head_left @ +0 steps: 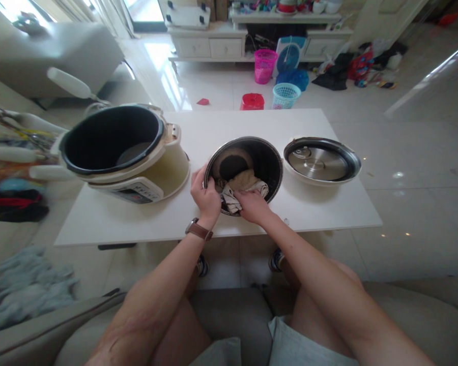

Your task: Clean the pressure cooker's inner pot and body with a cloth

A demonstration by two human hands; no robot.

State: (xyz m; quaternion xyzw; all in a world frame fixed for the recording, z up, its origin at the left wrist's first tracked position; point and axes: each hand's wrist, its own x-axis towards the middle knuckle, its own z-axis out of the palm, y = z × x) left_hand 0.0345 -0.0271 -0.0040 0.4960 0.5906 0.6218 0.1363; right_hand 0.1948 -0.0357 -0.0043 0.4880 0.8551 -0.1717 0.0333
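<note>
A dark inner pot (269,157) is tilted on the table with its mouth toward me. My left hand (208,197) grips its left rim, thumb over the edge. Inside the pot, my right hand (252,204) is closed on a cloth (248,184), beige with a striped part, against the lower wall. To the left stands a white electric cooker body (175,173), its dark cavity showing and a control panel on its front. The cooker lid (320,166) lies to the right, its metal underside facing up.
The white table (213,231) has its front edge just before my knees. Beyond it on the floor are a red container (252,101), a light blue basket (286,95) and a pink basket (265,66). White-handled items (68,83) stand at the left.
</note>
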